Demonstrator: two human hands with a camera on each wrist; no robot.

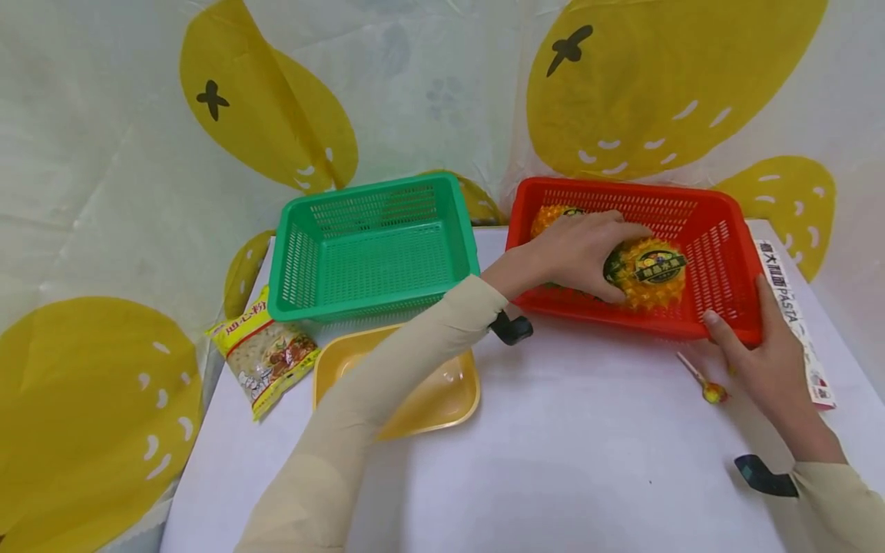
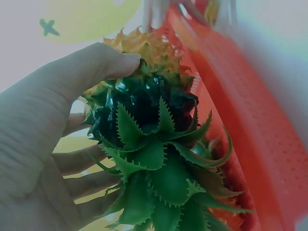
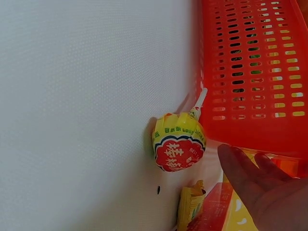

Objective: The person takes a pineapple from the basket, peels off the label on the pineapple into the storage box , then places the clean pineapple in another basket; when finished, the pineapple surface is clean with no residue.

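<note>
Fingers of the left hand [image 1: 577,250] curl over a spiky yellow plastic pineapple with a round dark label [image 1: 646,273], which lies on its side inside the red perforated plastic basket [image 1: 719,223]. In the head view the right hand [image 1: 757,357] rests against the near right corner of this basket, thumb on the rim and fingers fairly straight, so it steadies the basket and grips nothing. Just in front of the basket lies a small lollipop in a yellow and red wrapper [image 1: 712,392], and a long white pasta packet [image 1: 791,315] lies along the right side of the basket. Left of the basket stands an empty green perforated plastic basket [image 1: 373,246], and further to the front-left are a yellow plastic tray [image 1: 442,388] and a bag of macaroni [image 1: 266,353].

From the left wrist, the thumb [image 2: 96,67] presses on the yellow body while the other fingers wrap behind the green leafy crown [image 2: 159,178]; the red wall is just beside the fruit.

From the right wrist, the lollipop is touching or almost touching the outer wall of the basket, and the straight fingertips [image 3: 240,168] are near it without touching.

I judge the hold could slip, because the spikes give little flat surface, and the crown could catch on the rim. The basket could also slide and roll the lollipop.
</note>
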